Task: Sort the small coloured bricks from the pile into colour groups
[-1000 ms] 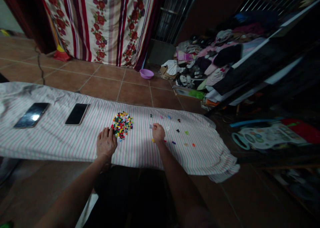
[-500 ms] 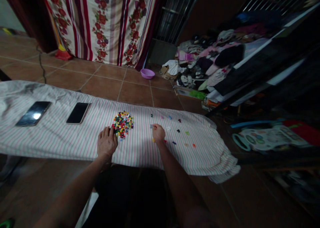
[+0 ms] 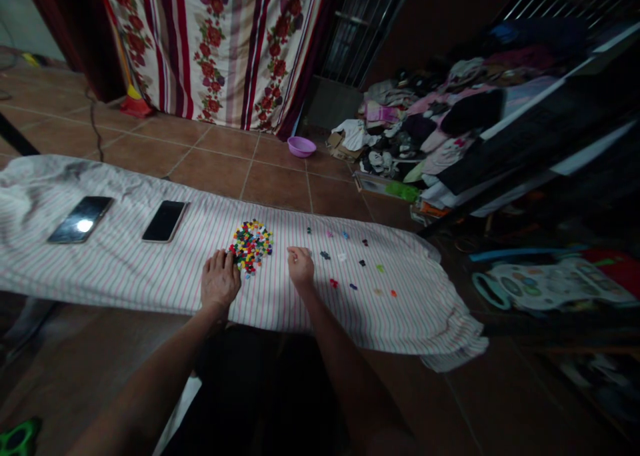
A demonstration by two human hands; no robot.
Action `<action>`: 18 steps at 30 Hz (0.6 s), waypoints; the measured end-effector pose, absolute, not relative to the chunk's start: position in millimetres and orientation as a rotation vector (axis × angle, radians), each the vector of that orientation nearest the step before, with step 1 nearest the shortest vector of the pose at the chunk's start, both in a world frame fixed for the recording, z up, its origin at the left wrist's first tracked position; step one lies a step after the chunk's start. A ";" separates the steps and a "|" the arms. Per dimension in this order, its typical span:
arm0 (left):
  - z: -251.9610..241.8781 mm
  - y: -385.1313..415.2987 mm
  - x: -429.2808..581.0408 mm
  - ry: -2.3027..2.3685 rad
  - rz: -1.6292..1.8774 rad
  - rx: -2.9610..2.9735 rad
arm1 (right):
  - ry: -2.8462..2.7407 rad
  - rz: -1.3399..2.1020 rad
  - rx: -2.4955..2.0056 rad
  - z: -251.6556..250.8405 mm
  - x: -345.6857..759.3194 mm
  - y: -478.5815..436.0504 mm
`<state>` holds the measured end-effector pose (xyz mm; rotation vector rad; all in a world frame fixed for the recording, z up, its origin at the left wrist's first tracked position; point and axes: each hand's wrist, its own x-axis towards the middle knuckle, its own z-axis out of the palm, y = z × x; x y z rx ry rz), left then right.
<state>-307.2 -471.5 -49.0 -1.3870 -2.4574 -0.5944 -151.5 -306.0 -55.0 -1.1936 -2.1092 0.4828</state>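
A pile of small multicoloured pieces (image 3: 251, 244) lies on the striped cloth (image 3: 280, 303). My left hand (image 3: 221, 279) rests flat at the pile's lower left edge, fingers stretched out. Right of the pile, my right hand (image 3: 301, 266) is closed with fingers pinched; whatever is between the fingertips is too small to make out. Small groups of single colours lie further right, among them dark grey pieces (image 3: 325, 255), white pieces (image 3: 342, 257), red pieces (image 3: 334, 283) and orange pieces (image 3: 393, 293).
Two phones, one at far left (image 3: 81, 220) and one nearer the pile (image 3: 165, 221), lie on the cloth. Beyond are a purple basin (image 3: 301, 147) on the tiled floor, a flowered curtain (image 3: 233, 49) and heaped clothes (image 3: 425, 119).
My right hand has moved left, towards the pile, away from the dark grey pieces. My left hand stays beside the pile. The whole view has shifted slightly.
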 end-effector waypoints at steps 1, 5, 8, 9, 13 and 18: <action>-49.6 -471.4 -307.5 -2.454 -0.598 -1.388 | -2.130 0.500 -1.157 -57.6 -156.7 -311.4; -52.1 -471.1 -308.1 -2.440 -0.609 -1.383 | -2.229 0.472 -1.005 -67.8 -172.8 -333.8; -51.9 -470.9 -307.9 -2.450 -0.607 -1.377 | -2.281 0.410 -0.988 -72.5 -179.3 -348.3; -51.3 -470.8 -307.7 -2.457 -0.610 -1.380 | -2.285 0.396 -0.993 -73.3 -180.5 -351.9; -47.8 -471.0 -307.3 -2.480 -0.638 -1.402 | -2.283 0.367 -1.009 -72.9 -181.8 -359.2; -45.7 -471.5 -306.9 -2.476 -0.639 -1.393 | -2.306 0.374 -0.988 -69.7 -180.2 -360.5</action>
